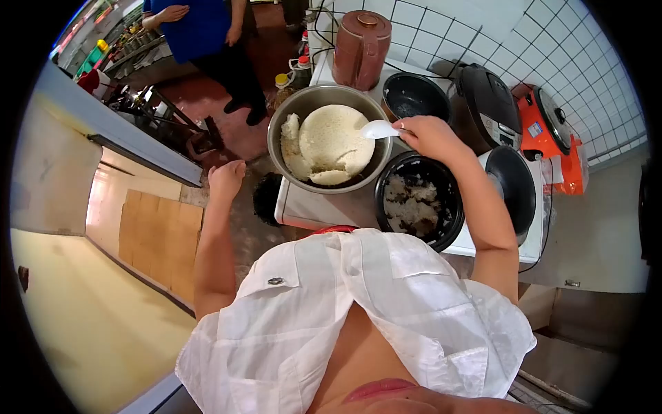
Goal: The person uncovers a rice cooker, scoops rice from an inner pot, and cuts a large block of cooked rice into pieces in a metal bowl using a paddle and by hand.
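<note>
My right hand [433,140] grips the handle of a white rice paddle [380,129]. The paddle's blade is over the right side of a big steel bowl [277,153]. Inside that bowl sits a round, moulded cake of cooked rice [333,134], broken at its near edge, with looser clumps at its left. Just below my right hand is a black inner pot [455,222] with rice clumps left in it, some of them browned. My left hand [227,179] is held in the air left of the bowl, its fingers curled in with nothing visible in them.
Behind the bowl stand a reddish-brown jug [361,52] and a dark empty pot [416,96]. A dark rice cooker [486,107], an orange cooker [541,123] and a black round lid [514,186] are to the right. Another person [189,31] in blue stands at upper left.
</note>
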`<state>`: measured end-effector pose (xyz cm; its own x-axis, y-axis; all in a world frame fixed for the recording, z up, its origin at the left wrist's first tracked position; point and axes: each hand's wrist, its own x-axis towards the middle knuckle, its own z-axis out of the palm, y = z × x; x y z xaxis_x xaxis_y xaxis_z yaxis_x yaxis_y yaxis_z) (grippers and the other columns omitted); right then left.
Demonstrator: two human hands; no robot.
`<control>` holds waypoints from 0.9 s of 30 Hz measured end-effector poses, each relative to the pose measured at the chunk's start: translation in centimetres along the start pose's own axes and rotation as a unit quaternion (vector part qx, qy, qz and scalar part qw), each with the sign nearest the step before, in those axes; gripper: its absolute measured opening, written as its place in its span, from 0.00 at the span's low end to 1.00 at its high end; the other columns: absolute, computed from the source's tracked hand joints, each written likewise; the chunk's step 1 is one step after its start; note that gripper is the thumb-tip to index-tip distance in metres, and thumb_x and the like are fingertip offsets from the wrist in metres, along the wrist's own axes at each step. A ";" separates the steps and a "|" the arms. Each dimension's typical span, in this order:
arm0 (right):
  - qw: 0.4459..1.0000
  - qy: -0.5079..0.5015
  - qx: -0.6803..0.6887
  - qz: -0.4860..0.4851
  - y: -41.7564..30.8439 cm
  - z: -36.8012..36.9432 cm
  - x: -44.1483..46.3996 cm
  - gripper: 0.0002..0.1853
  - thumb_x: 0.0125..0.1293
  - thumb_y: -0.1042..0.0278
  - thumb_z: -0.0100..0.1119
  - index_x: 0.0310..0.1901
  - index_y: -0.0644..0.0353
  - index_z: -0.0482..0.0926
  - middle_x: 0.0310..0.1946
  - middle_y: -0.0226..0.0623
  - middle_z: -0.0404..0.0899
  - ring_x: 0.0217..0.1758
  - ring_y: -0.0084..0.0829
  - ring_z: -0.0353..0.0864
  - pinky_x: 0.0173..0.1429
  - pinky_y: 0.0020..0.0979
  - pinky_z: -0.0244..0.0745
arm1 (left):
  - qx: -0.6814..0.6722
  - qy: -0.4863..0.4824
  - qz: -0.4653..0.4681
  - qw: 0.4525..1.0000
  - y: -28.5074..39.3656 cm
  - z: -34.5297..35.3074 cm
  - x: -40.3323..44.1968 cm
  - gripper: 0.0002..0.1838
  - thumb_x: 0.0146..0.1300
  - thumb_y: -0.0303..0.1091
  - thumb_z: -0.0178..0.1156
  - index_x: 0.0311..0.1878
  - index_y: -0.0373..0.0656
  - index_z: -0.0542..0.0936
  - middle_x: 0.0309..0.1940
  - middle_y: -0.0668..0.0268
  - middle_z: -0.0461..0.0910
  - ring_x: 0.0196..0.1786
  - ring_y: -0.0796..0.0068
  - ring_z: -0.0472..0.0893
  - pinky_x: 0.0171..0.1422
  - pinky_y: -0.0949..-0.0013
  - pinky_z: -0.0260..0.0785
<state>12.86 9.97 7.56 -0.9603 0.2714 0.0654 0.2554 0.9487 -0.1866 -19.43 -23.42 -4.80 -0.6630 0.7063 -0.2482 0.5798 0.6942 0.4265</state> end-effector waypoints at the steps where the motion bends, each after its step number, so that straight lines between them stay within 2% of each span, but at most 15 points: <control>1: 0.999 -0.034 -0.016 -0.002 -0.4 -1.0 0.5 0.11 0.61 0.64 0.53 0.44 0.51 0.80 0.35 0.41 0.81 0.40 0.44 0.79 0.43 0.41 0.74 | 0.055 0.120 0.050 0.990 0.0 1.3 0.3 0.21 0.60 0.40 0.57 0.55 0.42 0.74 0.56 0.49 0.69 0.57 0.47 0.71 0.62 0.51 0.62; 3: 0.997 -0.062 -0.041 -0.014 -1.1 -1.9 1.7 0.10 0.59 0.64 0.54 0.41 0.52 0.81 0.33 0.41 0.81 0.38 0.44 0.80 0.42 0.42 0.74 | 0.161 0.354 0.146 0.910 -1.0 4.8 1.4 0.20 0.63 0.46 0.53 0.49 0.40 0.78 0.45 0.49 0.78 0.50 0.48 0.76 0.61 0.51 0.63; 5: 0.994 -0.082 -0.059 -0.032 -2.0 -2.2 2.8 0.09 0.57 0.66 0.54 0.38 0.53 0.82 0.31 0.41 0.81 0.37 0.44 0.80 0.41 0.42 0.74 | 0.130 0.361 0.189 0.904 -1.6 5.1 2.8 0.23 0.65 0.51 0.50 0.47 0.40 0.80 0.38 0.51 0.80 0.47 0.48 0.78 0.58 0.50 0.65; 7: 0.992 -0.093 -0.073 -0.054 -2.7 -2.3 4.0 0.09 0.55 0.67 0.55 0.36 0.53 0.82 0.29 0.41 0.81 0.36 0.44 0.80 0.40 0.42 0.74 | 0.120 0.242 0.119 0.955 -0.3 3.8 3.2 0.24 0.66 0.52 0.49 0.48 0.40 0.79 0.36 0.51 0.81 0.45 0.46 0.78 0.55 0.49 0.66; 8: 0.987 -0.110 -0.093 -0.066 -2.4 -1.7 4.9 0.10 0.52 0.69 0.55 0.35 0.55 0.83 0.28 0.42 0.81 0.35 0.44 0.81 0.39 0.40 0.75 | 0.123 0.113 0.025 0.986 2.2 1.5 2.2 0.24 0.66 0.52 0.49 0.50 0.40 0.78 0.38 0.51 0.81 0.46 0.45 0.78 0.54 0.49 0.67; 9: 0.985 -0.122 -0.101 -0.065 -2.2 -1.2 5.5 0.09 0.52 0.69 0.56 0.34 0.55 0.83 0.27 0.42 0.81 0.34 0.44 0.81 0.39 0.40 0.75 | 0.123 -0.019 -0.070 0.990 3.6 0.4 1.8 0.24 0.67 0.51 0.49 0.51 0.40 0.77 0.39 0.50 0.81 0.46 0.44 0.78 0.52 0.48 0.68; 12: 0.974 -0.172 -0.131 -0.061 -2.5 -0.5 6.9 0.07 0.50 0.68 0.58 0.32 0.57 0.83 0.25 0.43 0.80 0.31 0.45 0.80 0.37 0.41 0.74 | 0.045 0.004 -0.109 0.993 1.9 1.6 3.4 0.23 0.67 0.48 0.50 0.54 0.38 0.75 0.41 0.54 0.81 0.43 0.50 0.80 0.48 0.51 0.71; 13: 0.968 -0.195 -0.144 -0.058 -2.9 -0.7 7.6 0.07 0.50 0.69 0.59 0.30 0.58 0.83 0.25 0.43 0.80 0.31 0.45 0.80 0.36 0.41 0.75 | -0.103 0.025 -0.087 0.991 1.7 2.3 4.2 0.23 0.67 0.46 0.50 0.55 0.37 0.74 0.41 0.55 0.81 0.42 0.53 0.80 0.48 0.54 0.71; 15: 0.958 -0.223 -0.169 -0.064 -4.0 -1.0 8.5 0.05 0.48 0.71 0.59 0.27 0.60 0.83 0.24 0.45 0.80 0.31 0.46 0.81 0.35 0.40 0.75 | -0.389 0.062 -0.041 0.918 1.6 3.5 5.2 0.23 0.67 0.44 0.51 0.56 0.35 0.73 0.41 0.57 0.80 0.40 0.58 0.80 0.48 0.58 0.71; 18: 0.949 -0.234 -0.193 -0.081 -5.7 -1.2 9.3 0.04 0.46 0.74 0.59 0.24 0.63 0.82 0.24 0.47 0.80 0.30 0.47 0.81 0.34 0.40 0.75 | -0.527 0.080 -0.048 0.845 8.5 2.2 3.2 0.24 0.65 0.41 0.52 0.59 0.35 0.71 0.44 0.59 0.79 0.39 0.64 0.79 0.47 0.64 0.71; 21: 0.948 -0.249 -0.183 -0.070 -5.9 -1.0 9.7 0.05 0.44 0.77 0.59 0.24 0.65 0.82 0.25 0.49 0.80 0.30 0.46 0.81 0.32 0.40 0.76 | -0.330 0.197 0.001 0.923 8.9 4.3 5.5 0.24 0.63 0.36 0.52 0.61 0.35 0.69 0.48 0.56 0.78 0.43 0.61 0.79 0.49 0.64 0.69; 22: 0.949 -0.253 -0.177 -0.066 -5.5 -0.5 9.7 0.06 0.43 0.78 0.58 0.25 0.65 0.82 0.25 0.49 0.80 0.30 0.46 0.82 0.32 0.40 0.76 | -0.352 0.197 0.027 0.915 8.7 4.8 6.1 0.23 0.62 0.34 0.52 0.60 0.37 0.70 0.49 0.51 0.77 0.47 0.58 0.78 0.52 0.63 0.67; 27: 0.952 -0.256 -0.154 -0.061 -4.7 1.1 9.5 0.07 0.43 0.79 0.58 0.26 0.65 0.83 0.27 0.50 0.81 0.31 0.46 0.82 0.32 0.40 0.77 | -0.337 0.222 0.035 0.914 8.8 5.7 6.8 0.21 0.61 0.33 0.51 0.58 0.40 0.73 0.45 0.48 0.76 0.48 0.52 0.76 0.54 0.61 0.66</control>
<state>2.42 7.92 7.93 -0.8937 0.1154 -0.4336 0.0826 0.9922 0.0937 -16.16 -11.69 -7.68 -0.8494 0.5154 0.1137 0.3031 0.3001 0.9045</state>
